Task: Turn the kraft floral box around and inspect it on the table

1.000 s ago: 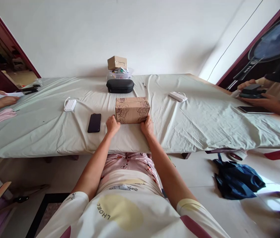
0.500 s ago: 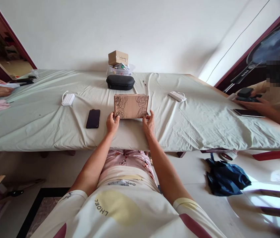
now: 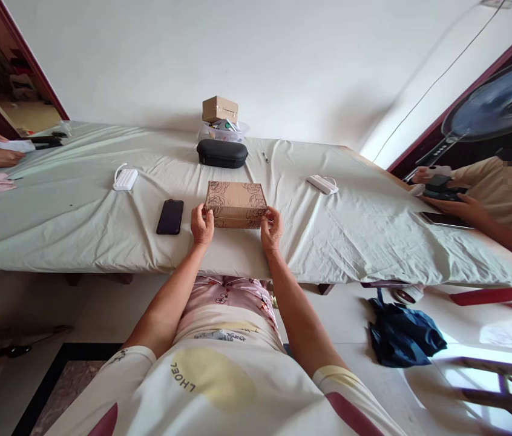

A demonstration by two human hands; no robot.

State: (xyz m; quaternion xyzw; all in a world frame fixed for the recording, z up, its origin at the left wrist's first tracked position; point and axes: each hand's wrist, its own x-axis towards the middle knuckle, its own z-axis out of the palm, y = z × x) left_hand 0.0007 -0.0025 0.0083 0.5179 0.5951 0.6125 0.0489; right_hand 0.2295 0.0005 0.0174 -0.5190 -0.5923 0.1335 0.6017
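Observation:
A cardboard box (image 3: 235, 197) with black scribbled loops at its corners is on the cloth-covered table in front of me. Its top and near side both show. My left hand (image 3: 202, 224) grips its near left corner, thumb toward the front. At the near right corner, my right hand (image 3: 271, 228) has its fingers curled against the box. A dark smartphone (image 3: 170, 217) lies flat just left of my left hand.
Behind the box sit a black zip case (image 3: 222, 154) and a plastic tub (image 3: 223, 131) topped by a smaller carton (image 3: 220, 109). White power strips (image 3: 125, 179) lie left and right. Co-workers' hands (image 3: 458, 200) are at both table ends. A dark blue bag (image 3: 405, 330) rests on the floor.
The box has tipped from showing one upright face to showing its top and near side. Both hands have closed in on its near corners. The view has shifted slightly.

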